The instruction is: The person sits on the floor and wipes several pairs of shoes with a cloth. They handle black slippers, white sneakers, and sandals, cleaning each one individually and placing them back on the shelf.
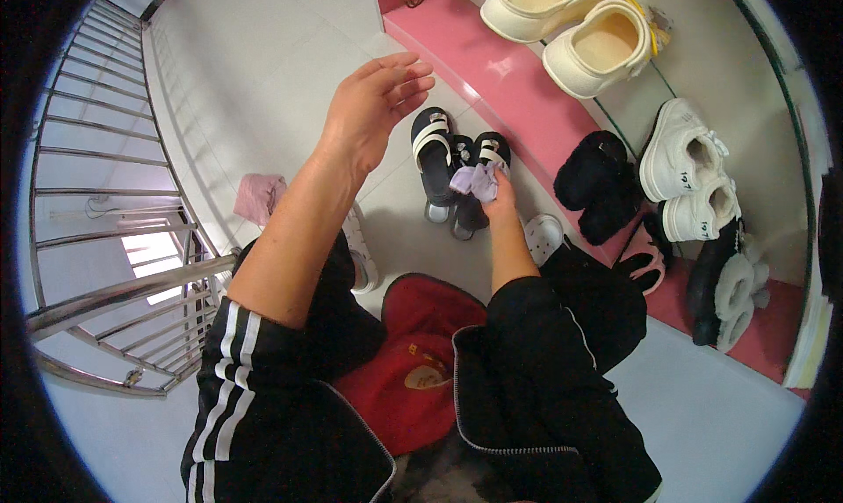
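My left hand [385, 108] is raised over the tiled floor with nothing in it, its fingers slightly bent and a little apart. Lower and to the right, my right hand [500, 192] holds a bunched lavender cloth [484, 182]. The cloth overlaps a black sandal [492, 144] with white straps and a shiny ornament, covering its middle; whether it presses on the sandal I cannot tell. Just left lies another black sandal [431, 164] with white straps, toe pointing away from me. Between them, a dark strap with shiny ornaments [463, 150] shows partly.
On the right, a pink ledge [454, 49] borders glass shelving with cream clogs [596, 49], white shoes [681, 151] and black fluffy slippers [596, 184]. A metal railing [105, 147] runs along the left. A pink cloth [260, 198] lies by my left foot.
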`<control>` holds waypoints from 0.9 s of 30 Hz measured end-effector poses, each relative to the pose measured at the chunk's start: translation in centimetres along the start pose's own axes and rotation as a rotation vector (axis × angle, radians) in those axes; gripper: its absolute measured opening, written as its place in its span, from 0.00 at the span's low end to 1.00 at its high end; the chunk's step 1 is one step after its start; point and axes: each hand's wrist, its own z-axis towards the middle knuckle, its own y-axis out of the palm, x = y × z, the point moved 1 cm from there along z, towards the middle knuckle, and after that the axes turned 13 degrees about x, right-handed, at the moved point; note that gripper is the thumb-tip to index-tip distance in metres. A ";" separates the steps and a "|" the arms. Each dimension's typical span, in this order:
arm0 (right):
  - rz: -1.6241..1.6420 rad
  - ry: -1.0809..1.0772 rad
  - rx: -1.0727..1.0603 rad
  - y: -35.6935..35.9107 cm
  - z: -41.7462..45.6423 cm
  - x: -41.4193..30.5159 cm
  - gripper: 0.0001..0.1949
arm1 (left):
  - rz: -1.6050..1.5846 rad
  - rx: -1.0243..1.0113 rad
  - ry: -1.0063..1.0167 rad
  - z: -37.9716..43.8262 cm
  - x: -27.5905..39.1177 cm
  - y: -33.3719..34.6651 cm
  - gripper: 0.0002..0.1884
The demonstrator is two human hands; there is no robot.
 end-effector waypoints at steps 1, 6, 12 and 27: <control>0.028 0.027 0.025 0.4 -0.1 0.1 0.11 | 0.000 -0.012 0.000 0.2 0.1 -0.2 0.17; 0.101 0.019 0.101 0.7 1.3 0.1 0.11 | 0.001 -0.045 -0.016 1.1 0.4 -0.2 0.16; 0.120 0.058 0.155 0.0 1.9 0.4 0.13 | 0.018 -0.074 -0.019 1.2 0.7 -0.3 0.16; 0.399 0.115 -0.290 15.6 -21.6 -6.9 0.14 | 1.420 -0.397 0.392 1.6 -2.2 -3.0 0.22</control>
